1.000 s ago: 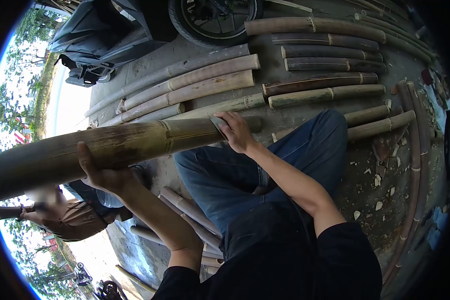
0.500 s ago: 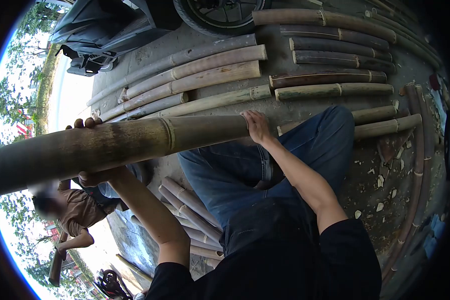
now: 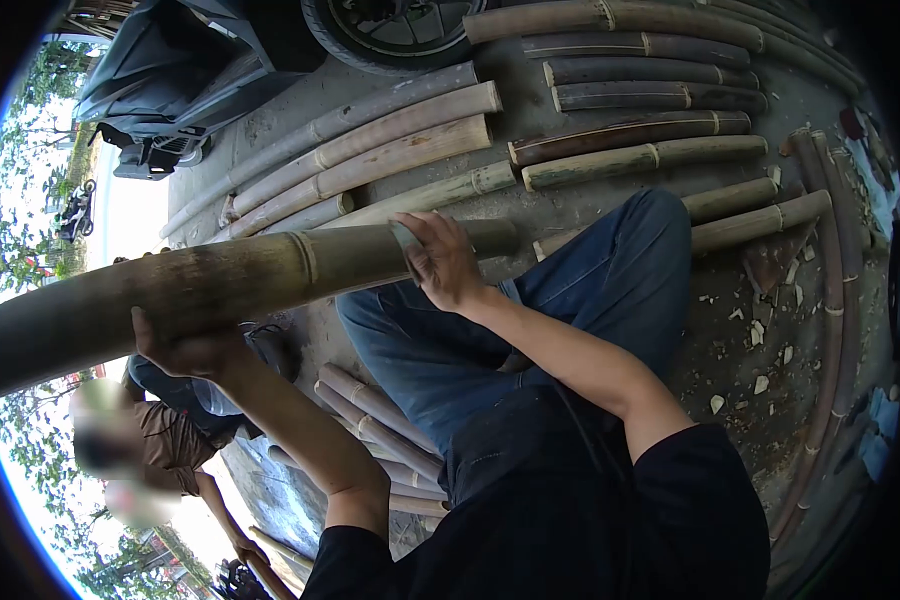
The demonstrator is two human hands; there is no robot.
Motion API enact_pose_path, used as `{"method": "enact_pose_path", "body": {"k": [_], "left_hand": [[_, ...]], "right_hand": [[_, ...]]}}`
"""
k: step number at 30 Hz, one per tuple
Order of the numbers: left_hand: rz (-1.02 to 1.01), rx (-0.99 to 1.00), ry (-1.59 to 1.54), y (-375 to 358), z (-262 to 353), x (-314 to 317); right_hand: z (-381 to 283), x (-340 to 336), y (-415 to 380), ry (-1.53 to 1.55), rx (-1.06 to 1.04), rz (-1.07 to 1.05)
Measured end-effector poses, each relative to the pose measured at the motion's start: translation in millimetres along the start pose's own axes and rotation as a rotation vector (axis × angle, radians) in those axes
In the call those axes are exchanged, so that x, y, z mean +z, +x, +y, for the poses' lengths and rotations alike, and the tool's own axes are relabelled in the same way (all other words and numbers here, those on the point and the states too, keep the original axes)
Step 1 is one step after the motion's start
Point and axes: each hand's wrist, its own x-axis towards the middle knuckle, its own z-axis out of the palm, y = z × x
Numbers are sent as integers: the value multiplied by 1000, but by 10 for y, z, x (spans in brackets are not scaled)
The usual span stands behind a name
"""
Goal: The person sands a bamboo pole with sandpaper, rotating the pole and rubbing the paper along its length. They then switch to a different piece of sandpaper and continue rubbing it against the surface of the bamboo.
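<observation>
A thick bamboo pole [image 3: 250,275] with a pale ring at its node stretches from the left edge across my lap. My left hand [image 3: 195,350] is wrapped around it from below, thumb on the near side and the other fingers mostly hidden behind. Right of the node, my right hand [image 3: 445,258] is closed over the pole's upper side. Under its fingers shows a thin grey-green sheet [image 3: 408,243], like a piece of sandpaper, pressed against the bamboo. The pole's right end reaches past this hand, above my bent legs.
Cut bamboo lengths [image 3: 400,155] lie in rows on the concrete ahead, with more stacked beside my legs [image 3: 380,415]. A parked motorbike [image 3: 220,70] stands at upper left. Another person [image 3: 170,440] sits at lower left. Wood chips [image 3: 757,332] litter the floor at right.
My right hand has slid left along the pole from near its end, and the sheet under it now shows. The left hand stays on the pole. The other person's pose has changed.
</observation>
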Motion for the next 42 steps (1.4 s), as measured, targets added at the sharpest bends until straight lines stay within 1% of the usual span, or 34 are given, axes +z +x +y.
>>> {"method": "enact_pose_path", "body": {"k": [1,2,3,4,5,7,8,9,10,11,13,14,16,19,20,21,22,23,24,26,27,28,30,31,32,33,35,36,37,38,39,40,41,42], "left_hand": [[62,18,-48,38,-63,-22],[49,21,-64,71,-109,-40],[81,24,-51,80,-123,-83],[113,25,-31,79,-125,-137],[57,65,-33,85,-133,-184],[-14,73,-51,143,-172,-482],[-66,76,-59,117,-100,-361],[54,110,23,-17,-75,-262],[49,112,21,15,-95,-357],[33,84,-25,55,-140,-581],[57,68,-66,119,-200,-839],[59,73,-63,75,-190,-892],[64,36,-85,63,-181,-973],[-38,65,-183,95,-267,-1218],[-89,69,-223,28,-272,-1258],[41,55,-217,-68,-234,-1080],[60,56,-222,-116,-238,-998],[77,50,-188,-133,-215,-944],[84,53,-159,-112,-177,-912],[93,60,-176,-55,-214,-915],[84,59,-195,-60,-225,-900],[76,44,-210,-78,-235,-903],[40,-5,-270,-94,-235,-834],[-13,2,-279,-89,-228,-735],[-69,11,-283,-78,-203,-632],[-47,46,-236,-75,-183,-496],[-82,61,-242,-150,-140,-229],[-117,69,-251,-133,-119,-130],[-115,75,-261,-69,-96,-93],[-247,112,-322,-5,-82,-92],[-381,148,-387,61,-84,-73],[-513,184,-450,95,-86,-26],[-505,184,-460,119,-83,80],[-549,249,-413,156,-64,212]], "right_hand": [[487,42,-248,-69,120,-16],[914,6,-422,-135,269,-81],[1549,53,-666,-247,253,-135],[1947,81,-831,-355,245,-192],[1946,46,-841,-357,250,-178],[1916,44,-779,-406,387,-261],[1779,80,-722,-402,383,-249],[1602,178,-699,-234,330,-177],[1401,223,-633,-70,276,-108],[1144,194,-535,-71,280,-108],[635,94,-409,80,23,38],[829,78,-526,86,21,36],[1496,90,-664,-70,418,-3],[1314,124,-651,-223,401,-5],[1072,112,-645,-229,411,-15],[676,80,-506,-78,254,4],[457,54,-415,75,86,21],[523,109,-460,8,95,106],[694,155,-550,14,71,104],[1312,256,-686,-168,426,210],[1413,299,-661,-223,503,190],[1316,318,-571,-224,499,183],[767,267,-161,40,513,-277],[265,221,102,101,486,-349],[-146,231,336,174,381,-405],[-629,96,591,268,271,-471],[-1166,39,923,341,-51,-487],[-1310,-4,1065,338,-64,-484],[-1406,-57,1177,369,-165,-458],[-1461,-111,1219,396,-260,-436],[-1485,-175,1230,382,-259,-440],[-1499,-240,1225,386,-340,-308],[-1503,-284,1217,393,-424,-177],[-1475,-292,1206,387,-429,-183]]}}
